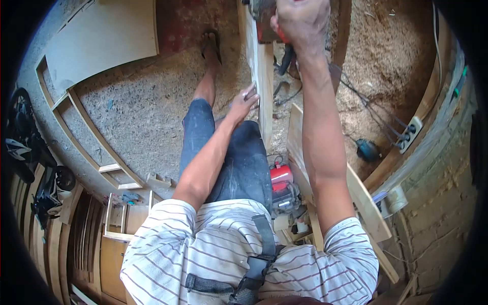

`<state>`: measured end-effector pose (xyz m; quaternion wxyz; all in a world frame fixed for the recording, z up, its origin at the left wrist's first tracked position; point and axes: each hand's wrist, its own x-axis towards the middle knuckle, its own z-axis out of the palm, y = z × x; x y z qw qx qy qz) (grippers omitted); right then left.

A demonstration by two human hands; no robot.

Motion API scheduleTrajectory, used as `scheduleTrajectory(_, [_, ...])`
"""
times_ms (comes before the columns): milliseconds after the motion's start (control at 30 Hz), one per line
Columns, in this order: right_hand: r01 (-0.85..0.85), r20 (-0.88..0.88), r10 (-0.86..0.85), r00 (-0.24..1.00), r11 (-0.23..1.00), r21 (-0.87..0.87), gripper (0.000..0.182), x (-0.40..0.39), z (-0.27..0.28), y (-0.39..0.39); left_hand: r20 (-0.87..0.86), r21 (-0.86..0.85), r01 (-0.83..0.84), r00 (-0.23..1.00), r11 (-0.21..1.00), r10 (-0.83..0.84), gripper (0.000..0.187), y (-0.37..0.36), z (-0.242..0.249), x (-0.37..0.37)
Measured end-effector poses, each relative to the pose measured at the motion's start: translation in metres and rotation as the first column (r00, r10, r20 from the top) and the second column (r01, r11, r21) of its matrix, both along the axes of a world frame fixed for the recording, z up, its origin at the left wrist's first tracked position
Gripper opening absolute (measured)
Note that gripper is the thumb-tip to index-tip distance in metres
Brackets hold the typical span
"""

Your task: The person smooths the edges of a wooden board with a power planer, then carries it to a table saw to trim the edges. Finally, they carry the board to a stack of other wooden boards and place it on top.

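A long pale wooden beam [267,76] runs from the top edge down the middle. My right hand [303,20] is wrapped round a red and black power tool [265,20] at the upper end of the beam; the tool is partly cut off by the top edge. Lower down, my left hand [246,104] has its fingers curled on the left edge of the same beam. The beam's lower end lies beside my right thigh.
A pale panel [107,40] and a wooden frame [91,127] lie at the left. Sawdust [376,56], cables, a power strip [410,134] and a dark teal tool [367,150] are at the right. A red machine [281,175] and boards [366,203] stand near my right side.
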<state>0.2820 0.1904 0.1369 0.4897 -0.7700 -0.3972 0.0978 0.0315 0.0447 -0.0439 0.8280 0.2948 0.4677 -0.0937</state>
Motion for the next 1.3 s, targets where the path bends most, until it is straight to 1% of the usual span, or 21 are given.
scheduleTrajectory(33, [0.116,0.159,-0.095,0.983,0.984,-0.132,0.031,-0.015,-0.01,-0.03,-0.002,-0.002,0.01,1.0,1.0,-0.01,0.061,-0.011,-0.009,-0.005])
scheduleTrajectory(100, [0.174,0.038,-0.17,0.985,0.962,-0.211,0.029,-0.047,-0.005,-0.078,0.039,-0.17,-0.061,0.997,0.983,0.069,0.065,-0.022,-0.045,-0.009])
scheduleTrajectory(167, [0.126,-0.082,-0.145,0.986,0.97,-0.207,0.032,-0.071,-0.023,-0.129,0.067,-0.252,0.002,0.998,0.968,0.016,0.065,-0.026,-0.066,-0.012])
scheduleTrajectory(200, [0.104,-0.031,-0.114,0.993,0.97,-0.219,0.031,-0.083,-0.025,-0.155,0.099,-0.25,0.015,0.995,0.968,0.01,0.061,-0.03,-0.079,-0.014])
scheduleTrajectory(300, [0.148,-0.243,-0.213,0.946,0.955,-0.258,0.023,-0.126,-0.015,-0.214,0.226,-0.168,-0.032,0.972,0.985,0.07,0.039,-0.036,-0.084,-0.016])
scheduleTrajectory(400, [0.163,-0.226,-0.238,0.945,0.938,-0.306,0.022,-0.16,-0.012,-0.27,0.281,-0.184,-0.064,0.953,0.981,0.115,0.032,-0.044,-0.109,-0.019])
scheduleTrajectory(533, [0.163,-0.22,-0.256,0.941,0.915,-0.369,0.025,-0.202,-0.008,-0.343,0.271,-0.176,-0.104,0.951,0.979,0.15,0.053,-0.039,-0.075,-0.01])
scheduleTrajectory(567, [0.153,-0.269,-0.281,0.921,0.898,-0.413,0.025,-0.217,-0.014,-0.369,0.185,-0.176,-0.075,0.977,0.982,0.108,0.059,-0.036,-0.072,-0.011])
scheduleTrajectory(633, [0.156,-0.251,-0.294,0.922,0.877,-0.454,0.024,-0.242,-0.005,-0.403,0.191,-0.214,-0.106,0.97,0.971,0.148,0.061,-0.039,-0.073,-0.013])
scheduleTrajectory(667, [0.201,-0.132,-0.269,0.954,0.902,-0.382,0.023,-0.259,-0.002,-0.43,0.215,-0.233,-0.122,0.961,0.965,0.173,0.06,-0.039,-0.068,-0.015])
scheduleTrajectory(733, [0.165,-0.266,-0.342,0.901,0.839,-0.518,0.023,-0.282,0.003,-0.475,0.272,-0.184,-0.111,0.949,0.977,0.16,0.056,-0.043,-0.076,-0.02])
scheduleTrajectory(833, [0.186,-0.206,-0.37,0.906,0.784,-0.592,0.024,-0.297,0.03,-0.497,0.227,-0.237,-0.191,0.943,0.953,0.245,0.055,-0.061,-0.072,-0.024])
scheduleTrajectory(900, [0.228,-0.255,-0.462,0.849,0.756,-0.613,0.024,-0.309,0.026,-0.523,0.243,-0.023,-0.187,0.952,0.982,0.186,0.067,-0.087,-0.056,-0.02])
scheduleTrajectory(967, [0.257,-0.258,-0.503,0.825,0.741,-0.621,0.024,-0.32,0.024,-0.546,0.356,0.34,-0.249,0.927,0.907,0.121,0.084,-0.111,-0.074,-0.025])
scheduleTrajectory(1000, [0.268,-0.249,-0.507,0.826,0.74,-0.617,0.025,-0.321,0.02,-0.552,0.347,0.307,-0.22,0.932,0.926,0.106,0.093,-0.112,-0.083,-0.03])
scheduleTrajectory(1100, [0.358,-0.243,-0.601,0.762,0.703,-0.614,0.025,-0.312,0.043,-0.534,0.353,0.211,-0.211,0.927,0.954,0.127,0.113,-0.082,-0.012,-0.025])
scheduleTrajectory(1133, [0.358,-0.26,-0.593,0.762,0.721,-0.594,0.025,-0.312,0.039,-0.536,0.445,0.294,-0.178,0.895,0.939,0.031,0.114,-0.072,-0.002,-0.031])
scheduleTrajectory(1167, [0.357,-0.274,-0.624,0.731,0.693,-0.626,0.027,-0.313,0.037,-0.54,0.366,0.257,-0.114,0.93,0.96,0.013,0.109,-0.059,0.024,-0.028])
scheduleTrajectory(1233, [0.35,-0.307,-0.655,0.69,0.674,-0.651,0.029,-0.315,0.043,-0.538,0.377,0.186,-0.248,0.912,0.951,0.164,0.105,-0.045,0.082,-0.007])
scheduleTrajectory(1267, [0.372,-0.236,-0.617,0.751,0.69,-0.622,0.031,-0.312,0.049,-0.532,0.373,0.124,-0.29,0.9,0.949,0.226,0.091,-0.039,0.098,-0.001])
scheduleTrajectory(1300, [0.392,-0.155,-0.577,0.802,0.705,-0.591,0.033,-0.308,0.052,-0.528,0.378,0.145,-0.288,0.9,0.947,0.216,0.091,-0.029,0.122,0.006])
